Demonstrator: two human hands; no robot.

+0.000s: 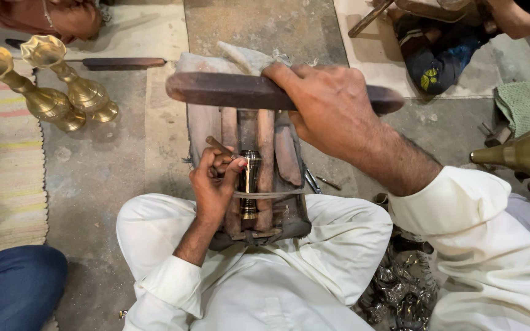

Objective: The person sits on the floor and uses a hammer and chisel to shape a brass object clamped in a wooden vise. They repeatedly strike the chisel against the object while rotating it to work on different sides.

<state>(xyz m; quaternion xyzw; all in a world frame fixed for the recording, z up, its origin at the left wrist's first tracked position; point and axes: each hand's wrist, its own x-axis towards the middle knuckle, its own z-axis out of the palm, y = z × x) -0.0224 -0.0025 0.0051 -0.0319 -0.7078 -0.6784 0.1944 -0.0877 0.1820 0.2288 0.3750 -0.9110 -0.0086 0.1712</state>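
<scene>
Left hand (216,178) pinches a thin chisel-like tool (219,146) against the small brass piece (250,178) strapped upright on the wooden block (265,153) between the knees, while right hand (329,107), fully closed, grips a dark wooden mallet (228,91) held crosswise above it.

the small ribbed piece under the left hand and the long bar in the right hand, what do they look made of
Small ribbed piece: looks like polished brass or similar metal, with bright yellow glints and dark bands. Long bar gripped by the right hand: probably wood, matte, dark brown, worn, no shine. The left hand pinches a thin tool against the piece.
</scene>
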